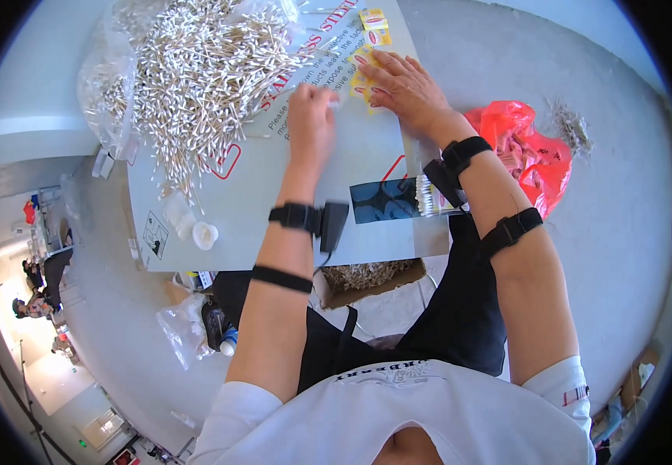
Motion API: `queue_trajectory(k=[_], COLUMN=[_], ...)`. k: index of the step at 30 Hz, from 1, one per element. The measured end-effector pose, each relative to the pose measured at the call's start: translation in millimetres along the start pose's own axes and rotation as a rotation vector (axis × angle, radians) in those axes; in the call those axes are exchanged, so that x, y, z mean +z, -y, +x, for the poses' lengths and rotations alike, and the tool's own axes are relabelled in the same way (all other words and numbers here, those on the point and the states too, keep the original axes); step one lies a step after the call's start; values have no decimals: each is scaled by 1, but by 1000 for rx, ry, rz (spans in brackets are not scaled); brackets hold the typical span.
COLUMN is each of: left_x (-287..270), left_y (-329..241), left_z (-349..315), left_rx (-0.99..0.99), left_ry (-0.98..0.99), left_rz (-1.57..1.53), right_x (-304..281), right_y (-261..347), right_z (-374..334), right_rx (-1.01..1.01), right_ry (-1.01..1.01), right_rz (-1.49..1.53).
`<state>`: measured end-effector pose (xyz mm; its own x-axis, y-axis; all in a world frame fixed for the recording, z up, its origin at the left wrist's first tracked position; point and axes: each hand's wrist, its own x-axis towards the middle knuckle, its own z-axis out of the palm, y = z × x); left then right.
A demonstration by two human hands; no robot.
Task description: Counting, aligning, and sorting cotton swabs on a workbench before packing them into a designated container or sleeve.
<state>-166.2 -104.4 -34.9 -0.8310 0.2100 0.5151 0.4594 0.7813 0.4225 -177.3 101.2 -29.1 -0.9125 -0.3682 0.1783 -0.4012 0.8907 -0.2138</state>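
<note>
Over the printed sheet covering the table [274,186], my left hand [311,124] is raised with its fingers curled in. It is slightly blurred, and a small whitish bit shows by its fingertips, too unclear to name. My right hand [412,91] lies flat with fingers spread over yellow printed labels [361,71] along the table's right side. More small yellow labels [375,23] lie just beyond its fingertips. A big heap of cotton swabs [196,85] spreads beside my left hand. Nearer me, a row of cotton swabs [426,195] sits at the end of a dark film strip [384,202], partly behind my right wrist.
A clear plastic bag [107,101] edges the swab heap. White round pieces [205,235] stand at the near left. A red plastic bag [557,167] lies right of the table. Below the near edge is a cardboard box [367,287] of swabs. Other people [37,306] appear far left.
</note>
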Motion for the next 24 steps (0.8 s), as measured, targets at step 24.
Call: queue_trajectory(k=[24], left_x=[-131], left_y=[-49], left_z=[-120], left_rx=[-142], left_ry=[645], left_rz=[-566], right_x=[17], right_y=[-12], right_z=[0], right_rx=[-52], right_ry=[-35], right_rz=[48])
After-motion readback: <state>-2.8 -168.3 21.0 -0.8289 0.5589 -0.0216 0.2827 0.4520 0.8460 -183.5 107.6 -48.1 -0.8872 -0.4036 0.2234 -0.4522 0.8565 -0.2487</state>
